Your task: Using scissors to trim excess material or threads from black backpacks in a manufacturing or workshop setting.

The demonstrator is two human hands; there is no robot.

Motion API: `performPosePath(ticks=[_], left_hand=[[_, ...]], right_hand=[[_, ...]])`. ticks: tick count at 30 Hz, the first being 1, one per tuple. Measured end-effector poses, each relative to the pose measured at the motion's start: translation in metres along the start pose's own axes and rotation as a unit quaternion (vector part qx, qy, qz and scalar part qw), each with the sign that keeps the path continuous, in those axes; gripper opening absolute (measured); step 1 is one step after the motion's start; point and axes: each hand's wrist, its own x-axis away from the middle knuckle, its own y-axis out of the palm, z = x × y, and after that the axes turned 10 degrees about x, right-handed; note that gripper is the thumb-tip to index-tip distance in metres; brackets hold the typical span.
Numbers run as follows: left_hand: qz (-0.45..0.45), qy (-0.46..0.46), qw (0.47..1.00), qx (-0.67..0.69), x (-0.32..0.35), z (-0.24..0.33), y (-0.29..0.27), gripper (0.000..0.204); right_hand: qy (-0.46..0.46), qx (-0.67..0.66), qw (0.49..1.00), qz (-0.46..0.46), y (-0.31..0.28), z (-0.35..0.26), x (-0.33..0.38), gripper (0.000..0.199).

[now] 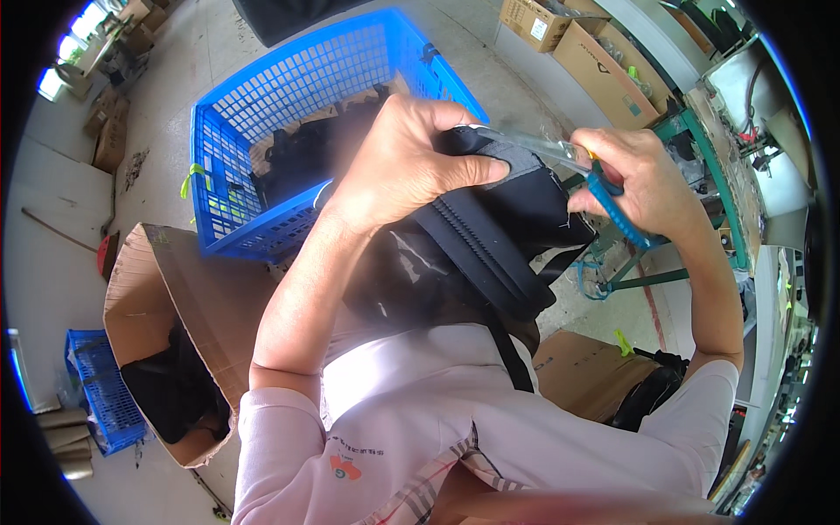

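Observation:
A black backpack [477, 241] with ribbed padded straps rests against my chest. My left hand [407, 157] grips its top edge, thumb pressed over a grey panel. My right hand [643, 179] holds blue-handled scissors [569, 157], whose metal blades reach left to the bag's top edge just beside my left thumb. A thin black strap hangs down from the bag over my pink shirt.
A blue plastic basket [262, 131] with dark bags stands on the floor ahead. An open cardboard box [188, 289] with black items lies to my left, a smaller blue crate [101, 394] beyond it. Cardboard boxes [595, 61] and a green metal frame [700, 149] are on the right.

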Motion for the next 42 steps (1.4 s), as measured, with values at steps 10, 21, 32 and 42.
performPosePath(ticks=[10,21,32,42], left_hand=[[-0.023,-0.003,0.999,-0.047,-0.012,0.003,0.006,0.015],[0.221,0.040,0.947,0.232,0.047,-0.088,-0.082,0.068],[0.333,0.069,0.905,0.258,0.045,-0.092,-0.036,0.021],[0.069,0.051,0.987,-0.133,-0.004,0.061,-0.096,0.025]], right_hand=[[0.109,-0.238,0.962,0.083,0.033,-0.013,-0.008,0.047],[0.120,-0.328,0.858,0.375,0.037,0.015,-0.007,0.040],[0.117,-0.489,0.721,0.477,0.061,-0.001,-0.025,0.045],[0.193,-0.611,0.641,0.422,0.218,-0.019,0.073,0.033]])
